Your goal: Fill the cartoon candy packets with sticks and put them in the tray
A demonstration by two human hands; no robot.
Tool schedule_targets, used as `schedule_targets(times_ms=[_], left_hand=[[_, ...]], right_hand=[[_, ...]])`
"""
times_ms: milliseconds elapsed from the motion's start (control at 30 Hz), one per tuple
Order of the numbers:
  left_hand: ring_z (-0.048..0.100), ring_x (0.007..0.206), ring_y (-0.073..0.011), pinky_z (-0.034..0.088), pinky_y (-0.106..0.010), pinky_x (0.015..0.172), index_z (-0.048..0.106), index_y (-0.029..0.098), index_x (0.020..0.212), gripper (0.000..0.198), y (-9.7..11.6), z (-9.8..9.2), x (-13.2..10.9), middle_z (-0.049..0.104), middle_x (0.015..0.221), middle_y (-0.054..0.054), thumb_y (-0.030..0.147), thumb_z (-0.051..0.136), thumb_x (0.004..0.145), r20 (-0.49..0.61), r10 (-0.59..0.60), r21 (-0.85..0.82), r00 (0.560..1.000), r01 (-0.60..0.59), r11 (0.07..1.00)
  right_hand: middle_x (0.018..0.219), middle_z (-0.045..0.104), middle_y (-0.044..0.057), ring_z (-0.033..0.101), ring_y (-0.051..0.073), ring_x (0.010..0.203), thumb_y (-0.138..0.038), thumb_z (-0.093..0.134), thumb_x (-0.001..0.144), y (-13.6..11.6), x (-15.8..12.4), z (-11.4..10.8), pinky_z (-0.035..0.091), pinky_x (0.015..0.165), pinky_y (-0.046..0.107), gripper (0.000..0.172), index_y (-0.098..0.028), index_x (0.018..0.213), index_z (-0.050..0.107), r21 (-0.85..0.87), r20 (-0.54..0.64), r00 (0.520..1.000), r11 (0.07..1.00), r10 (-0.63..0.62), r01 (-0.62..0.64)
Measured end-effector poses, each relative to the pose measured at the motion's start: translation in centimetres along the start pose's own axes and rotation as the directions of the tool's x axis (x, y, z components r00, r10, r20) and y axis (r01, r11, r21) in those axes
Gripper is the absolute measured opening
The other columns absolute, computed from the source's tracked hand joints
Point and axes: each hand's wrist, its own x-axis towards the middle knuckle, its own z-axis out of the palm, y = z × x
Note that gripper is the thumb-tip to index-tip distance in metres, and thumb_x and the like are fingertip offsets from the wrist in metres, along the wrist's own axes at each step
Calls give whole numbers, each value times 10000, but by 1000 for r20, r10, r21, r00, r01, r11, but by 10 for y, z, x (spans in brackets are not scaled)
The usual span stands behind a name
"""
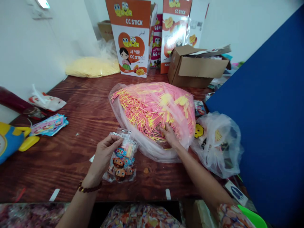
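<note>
Sticks, thin, pink and yellow, lie heaped in a large translucent plastic bag on the red-brown wooden table. Left hand pinches clear, cartoon-printed plastic packaging by its upper part, near the bag's mouth. Right hand reaches among the sticks; cannot tell whether it holds any.

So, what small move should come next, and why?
Perhaps the right hand should pinch a few thin pink and yellow sticks and lift them out: it touches them at the opening of the large translucent plastic bag, while the left hand holds printed clear plastic packets.
</note>
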Motion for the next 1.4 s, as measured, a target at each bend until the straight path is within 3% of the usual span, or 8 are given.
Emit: schedule_targets(times_ms=[400, 500, 633, 867, 1000, 1167, 1300, 1400], left_hand=[[540, 612, -99, 446, -199, 582, 688, 162, 733, 289, 3, 8, 0, 628, 689, 17, 371, 861, 633, 14, -2, 25, 1000, 2, 1000], [546, 610, -104, 446, -208, 580, 691, 167, 751, 287, 4, 16, 3, 636, 701, 15, 375, 854, 639, 41, 0, 20, 999, -1, 1000], [517, 597, -107, 416, -217, 563, 678, 170, 711, 263, 6, 33, 11, 618, 667, 15, 391, 815, 674, 143, 44, 95, 989, -58, 994], [448, 549, -108, 344, -237, 531, 650, 171, 629, 264, 6, 54, 20, 555, 576, 26, 406, 754, 694, 270, 42, 239, 962, -109, 965], [451, 564, -119, 340, -245, 545, 652, 169, 637, 242, 2, 48, 20, 567, 583, 18, 386, 713, 726, 315, 50, 312, 948, -153, 938], [397, 569, -110, 305, -248, 559, 581, 161, 592, 354, -2, 39, 18, 484, 561, 28, 406, 596, 847, 415, 68, 418, 907, -256, 872], [434, 622, -113, 332, -239, 602, 612, 151, 670, 313, -5, 37, 16, 516, 626, 23, 380, 580, 882, 442, 135, 409, 887, -333, 850], [473, 671, -120, 360, -234, 633, 634, 151, 735, 292, -9, 37, 14, 561, 692, 9, 366, 560, 918, 441, 194, 382, 876, -379, 843]], right_hand=[[831, 694, 34, 636, 206, 815, -420, 560, 762, -6, -11, 4, 515, 794, 365, 234, -216, 875, 578, 157, 10, 994, 982, 106, -106], [770, 686, 35, 640, 205, 788, -498, 567, 782, -18, -7, 2, 511, 758, 350, 300, -211, 864, 582, 241, -8, 996, 967, 91, -86], [788, 693, 37, 650, 208, 774, -516, 590, 812, -53, -9, 3, 494, 707, 330, 318, -213, 910, 582, 311, 115, 993, 948, 37, -71], [796, 638, 13, 581, 188, 753, -405, 517, 911, -114, -25, 11, 445, 719, 306, 196, -223, 862, 570, -90, 363, 913, 969, -184, 231], [848, 644, 43, 583, 213, 804, -233, 459, 914, -115, -29, 19, 423, 758, 326, 140, -221, 960, 591, -293, 458, 844, 849, -279, 439], [872, 675, 43, 598, 213, 800, -218, 478, 927, -109, -29, 17, 422, 765, 331, 169, -230, 1051, 592, -264, 486, 825, 851, -290, 455], [711, 625, -14, 570, 167, 657, -336, 534, 936, -118, -29, 14, 436, 670, 294, 136, -226, 862, 561, -25, 335, 924, 978, -186, 206], [769, 658, -22, 622, 165, 715, -363, 532, 942, -132, -32, 18, 488, 730, 314, 129, -240, 952, 571, 358, 75, 990, 930, -119, 84]])
